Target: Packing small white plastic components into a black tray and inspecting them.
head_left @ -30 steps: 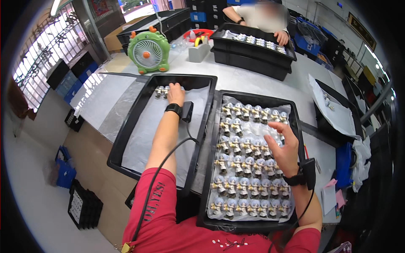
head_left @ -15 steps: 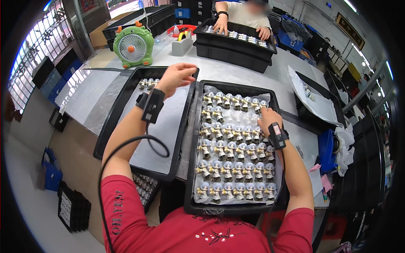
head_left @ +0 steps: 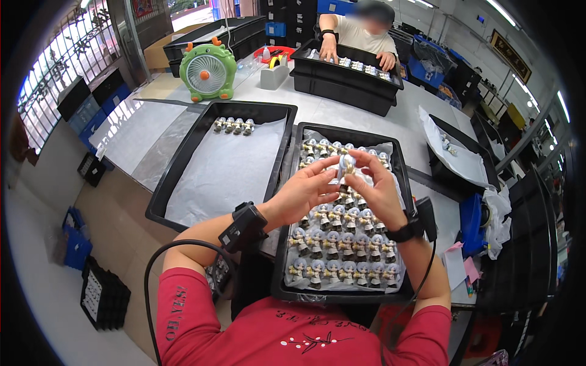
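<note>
A small figurine (head_left: 347,166) with pale blue-grey hair is raised over the right-hand tray. My right hand (head_left: 377,190) grips it between thumb and fingers. From the other side, the fingertips of my left hand (head_left: 308,190) close on the same figurine. Below, the black tray (head_left: 282,268) holds several rows of matching figurines on clear plastic lining; my hands cover part of the upper rows. To the left, a second black tray (head_left: 163,204) is lined with a white sheet (head_left: 229,165), and a short row of figurines (head_left: 234,125) stands at its far end.
A green animal-shaped fan (head_left: 209,72) and a tape dispenser (head_left: 274,74) stand at the back of the table. Across it, a person (head_left: 360,36) reaches into stacked black trays (head_left: 342,88). Another lined tray (head_left: 458,155) lies at the right. Cables hang from both my wrists.
My left hand has moved from above the left tray toward the right one. My right hand has lifted a figurine out of the tray, and both hands now meet on it.
</note>
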### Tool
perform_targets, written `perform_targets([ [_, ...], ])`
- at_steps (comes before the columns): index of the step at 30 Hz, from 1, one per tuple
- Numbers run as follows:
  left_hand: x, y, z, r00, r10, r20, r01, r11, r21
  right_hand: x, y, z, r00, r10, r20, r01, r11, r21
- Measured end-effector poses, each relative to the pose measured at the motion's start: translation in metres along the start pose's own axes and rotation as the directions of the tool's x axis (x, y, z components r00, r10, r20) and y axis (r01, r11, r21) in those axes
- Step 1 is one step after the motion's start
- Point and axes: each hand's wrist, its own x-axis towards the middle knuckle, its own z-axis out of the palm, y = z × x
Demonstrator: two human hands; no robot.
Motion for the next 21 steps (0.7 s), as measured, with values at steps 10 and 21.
perform_targets([
  [10,0.007,-0.005,-0.008,0.989,0.093,0.116,-0.092,0.996,-0.013,-0.010,-0.008,0.006,0.967,-0.214,0.135,0.234,0.960,-0.155],
  [21,0.014,-0.008,-0.013,0.992,0.060,0.115,-0.056,0.998,-0.033,-0.001,0.007,0.007,0.956,-0.271,0.116,0.289,0.937,-0.195],
])
